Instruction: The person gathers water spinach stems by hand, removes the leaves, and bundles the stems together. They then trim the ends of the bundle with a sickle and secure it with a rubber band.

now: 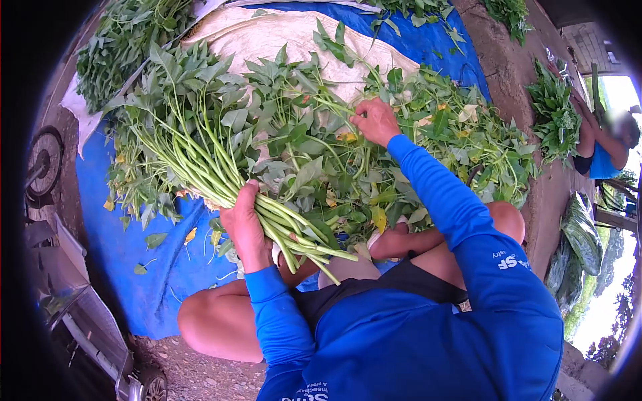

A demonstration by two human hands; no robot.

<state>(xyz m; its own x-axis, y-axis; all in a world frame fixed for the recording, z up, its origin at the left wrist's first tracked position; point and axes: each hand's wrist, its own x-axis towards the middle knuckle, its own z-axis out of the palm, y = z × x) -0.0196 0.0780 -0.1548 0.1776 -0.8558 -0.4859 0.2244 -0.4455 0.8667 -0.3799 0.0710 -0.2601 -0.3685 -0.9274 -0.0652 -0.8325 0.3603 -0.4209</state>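
My left hand (242, 224) is wrapped around a thick bunch of long green leafy stems (208, 157), which look like water spinach. Their cut ends stick out toward my lap, and the leaves fan out to the upper left. Further up and to the right, my right hand (376, 121) is closed in a pinch on a thin green stem (334, 105) among the loose greens. Under and around that hand spreads a pile of loose leafy stems (441, 144) with some yellowed leaves.
A blue tarp (160, 287) and a pale sack (267, 40) lie under the greens. More leafy bundles (130, 47) are heaped at the upper left. A wheel (44, 167) stands at the left edge. Another person (605, 144) sits at the right beside a leafy bundle (555, 117).
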